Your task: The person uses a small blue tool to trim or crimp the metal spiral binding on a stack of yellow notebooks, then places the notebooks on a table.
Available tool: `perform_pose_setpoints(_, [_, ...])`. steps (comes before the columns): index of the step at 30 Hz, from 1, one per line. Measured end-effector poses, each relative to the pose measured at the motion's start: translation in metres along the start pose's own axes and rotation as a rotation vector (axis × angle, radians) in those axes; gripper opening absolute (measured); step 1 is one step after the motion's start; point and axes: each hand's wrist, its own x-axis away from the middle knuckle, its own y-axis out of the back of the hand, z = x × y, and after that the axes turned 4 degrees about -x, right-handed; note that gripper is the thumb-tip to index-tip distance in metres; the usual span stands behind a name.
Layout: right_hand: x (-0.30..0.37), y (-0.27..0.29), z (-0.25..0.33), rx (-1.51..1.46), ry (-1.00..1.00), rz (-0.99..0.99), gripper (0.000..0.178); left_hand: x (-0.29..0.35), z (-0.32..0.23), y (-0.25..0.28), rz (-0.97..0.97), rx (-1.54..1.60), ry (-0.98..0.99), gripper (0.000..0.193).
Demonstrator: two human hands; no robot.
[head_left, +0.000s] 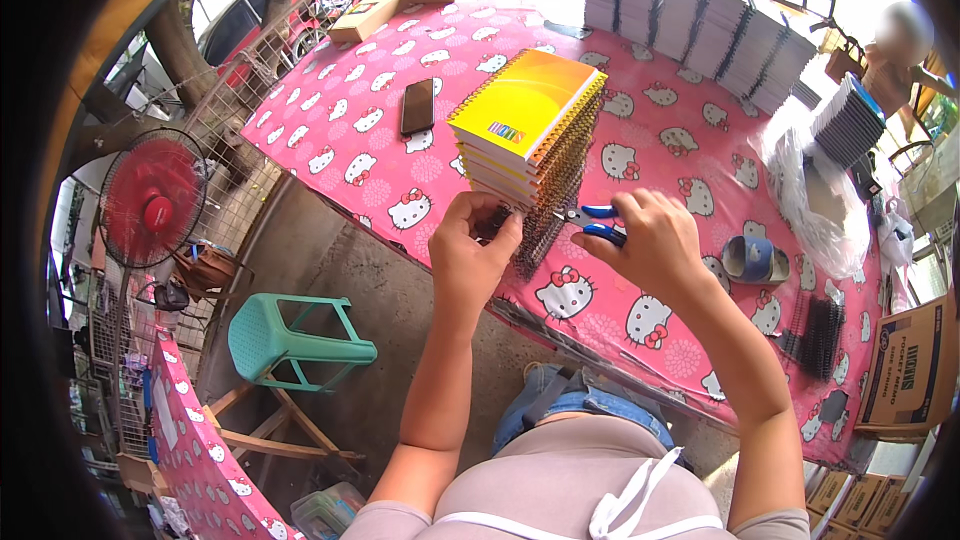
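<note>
A stack of yellow-covered spiral notebooks stands near the table's front edge, with dark wire coils along its right side. My left hand is closed at the near corner of the stack, thumb and fingers pinching a dark coil end, partly hidden by the fingers. In my right hand is a pair of pliers with blue handles. Their jaws point left, at the coils just beside my left fingertips. Whether the jaws grip the wire cannot be made out.
A pink patterned cloth covers the table. On it lie a black phone, a tape roll, loose black coils, a plastic bag and a row of bound books. A green stool and red fan stand left.
</note>
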Motion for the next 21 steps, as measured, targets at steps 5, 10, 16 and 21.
perform_pose_setpoints(5, [-0.006, -0.011, 0.001, -0.026, 0.039, -0.065, 0.044, -0.001, -0.003, -0.003, 0.079, 0.063, 0.016, 0.026])
perform_pose_setpoints(10, [-0.006, -0.004, 0.012, -0.094, -0.194, 0.294, 0.05, -0.007, 0.007, -0.002, 0.048, -0.049, -0.004, 0.028])
perform_pose_setpoints(16, [-0.006, -0.012, 0.001, 0.034, 0.126, -0.156, 0.048, -0.002, 0.007, 0.0, 0.099, 0.022, 0.036, 0.036])
perform_pose_setpoints(21, [-0.002, -0.022, 0.011, -0.108, -0.132, 0.244, 0.046, -0.002, 0.011, 0.0, 0.087, -0.082, 0.023, 0.037])
